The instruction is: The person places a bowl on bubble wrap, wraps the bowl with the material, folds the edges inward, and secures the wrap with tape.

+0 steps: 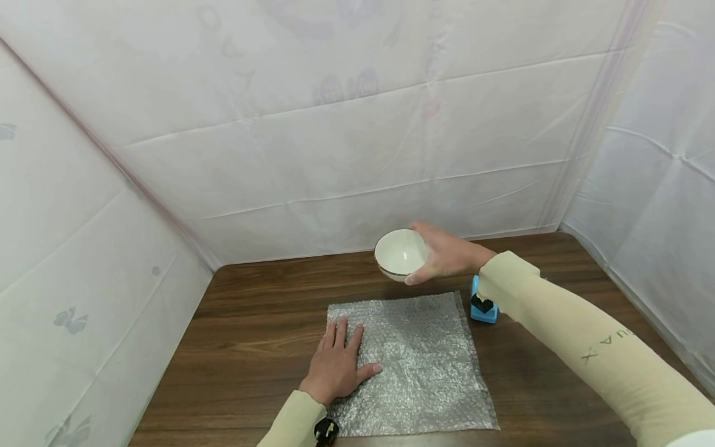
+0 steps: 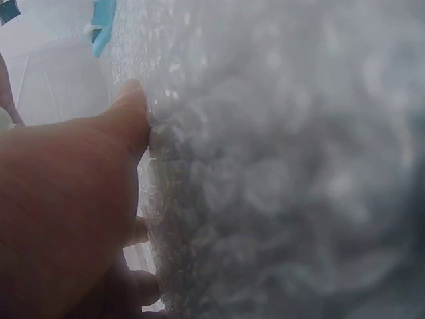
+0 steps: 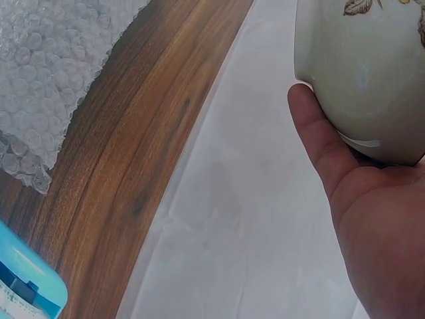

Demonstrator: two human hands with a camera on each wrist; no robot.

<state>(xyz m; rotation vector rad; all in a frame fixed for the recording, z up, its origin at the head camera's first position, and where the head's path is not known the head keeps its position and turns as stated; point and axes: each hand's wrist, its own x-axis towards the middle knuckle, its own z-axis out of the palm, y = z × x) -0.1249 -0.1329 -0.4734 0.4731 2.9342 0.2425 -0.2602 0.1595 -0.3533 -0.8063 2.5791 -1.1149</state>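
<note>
A white bowl [image 1: 400, 251] with a thin dark rim is held by my right hand [image 1: 447, 251] above the back of the table. The thumb and fingers grip its right side. In the right wrist view the bowl [image 3: 365, 80] shows a brown leaf print on its outside. My left hand [image 1: 335, 366] lies flat with fingers spread on the left part of a sheet of bubble wrap [image 1: 419, 360]. In the left wrist view the bubble wrap [image 2: 265, 166] fills most of the frame beside the thumb.
A blue tape dispenser [image 1: 483, 310] stands right of the bubble wrap, partly hidden by the right sleeve. Brown wood-grain table [image 1: 251, 335] shows around the sheet. White fabric walls [image 1: 335, 161] rise behind and at both sides.
</note>
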